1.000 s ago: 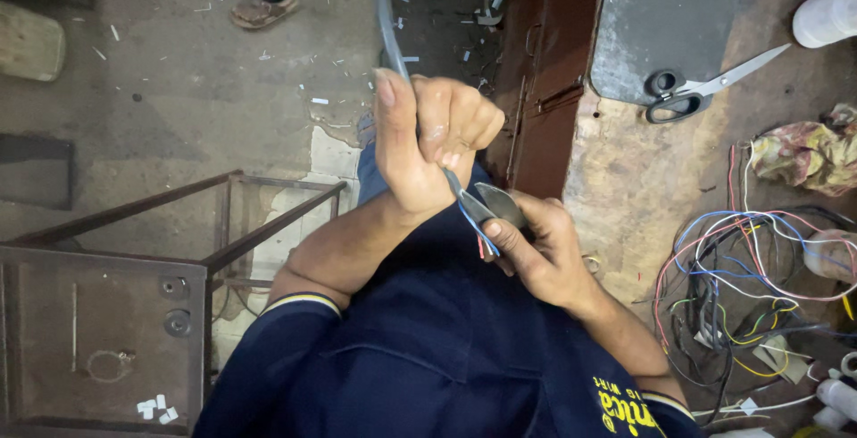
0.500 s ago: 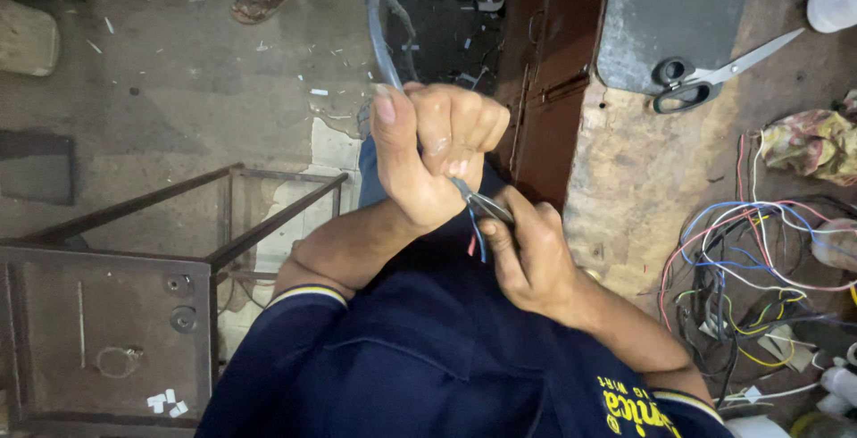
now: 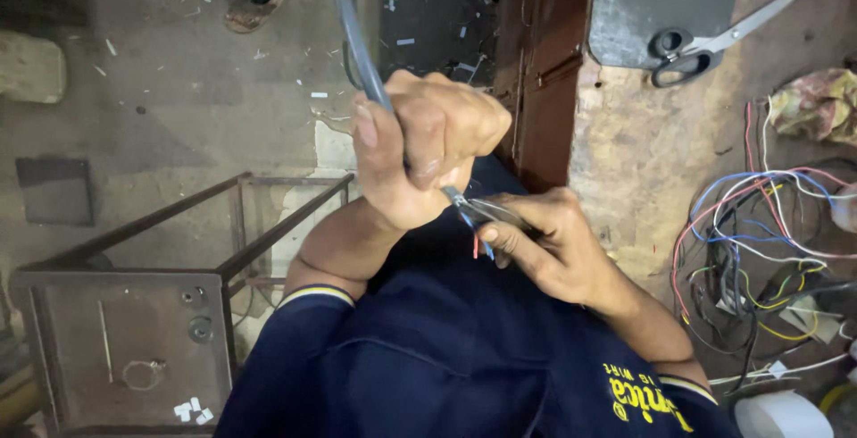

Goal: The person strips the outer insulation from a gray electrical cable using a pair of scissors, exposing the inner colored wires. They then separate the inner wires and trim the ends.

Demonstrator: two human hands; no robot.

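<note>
Cable (image 3: 355,41) gripped in left hand (image 3: 420,148), fingers curled tight around it, just left of the cabinet (image 3: 536,72). Right hand (image 3: 544,246) pinching a blade (image 3: 486,210) at the cable's stripped end (coloured cores showing). Best cut shallow, away from cores.

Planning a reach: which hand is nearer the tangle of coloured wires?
Right. The right hand is on the tangle of coloured wires' side; the left hand, gripping the grey cable, is beyond it.

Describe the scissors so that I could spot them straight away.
Look at the worn workbench on the right, toward its far end where a flat grey slab lies. The scissors rest across that slab's near edge: black looped handles, pale metal blades, nothing like the coloured wires nearer the person.
</note>
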